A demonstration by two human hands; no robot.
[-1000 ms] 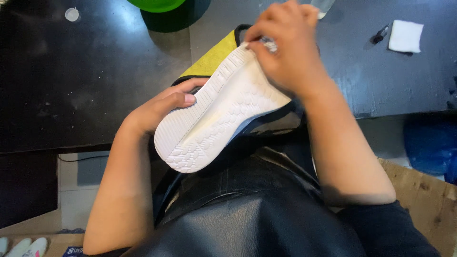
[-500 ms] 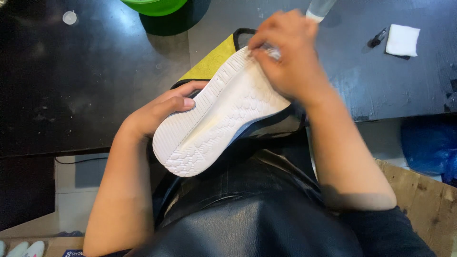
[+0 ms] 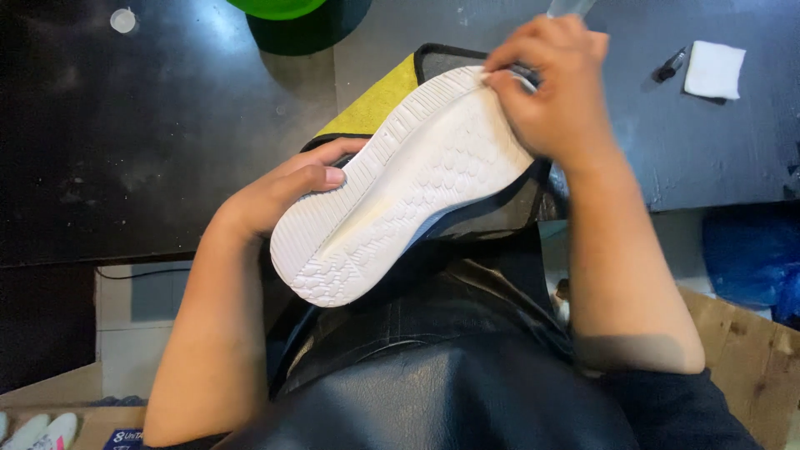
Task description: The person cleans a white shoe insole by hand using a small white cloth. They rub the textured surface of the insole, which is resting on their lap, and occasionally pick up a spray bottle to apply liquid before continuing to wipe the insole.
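Observation:
A shoe (image 3: 408, 192) lies sole up over my lap, its white patterned sole facing me and a dark blue upper showing along its lower edge. My left hand (image 3: 279, 192) grips the shoe's side near the heel end, thumb resting on the sole's rim. My right hand (image 3: 554, 92) is closed at the toe end, fingers pinching something small and dark against the tip of the sole; what it pinches is mostly hidden. Under the shoe lies a yellow cloth (image 3: 375, 100) with black edging.
A dark tabletop (image 3: 125, 150) stretches ahead. On it stand a green round container (image 3: 287, 21), a white folded pad (image 3: 715, 68), a small dark object (image 3: 669, 65) and a pale round cap (image 3: 122, 20). Blue plastic (image 3: 750, 258) and cardboard (image 3: 750, 358) lie at right.
My right hand has shifted slightly along the toe end of the sole. The shoe and my left hand stay almost in the same place.

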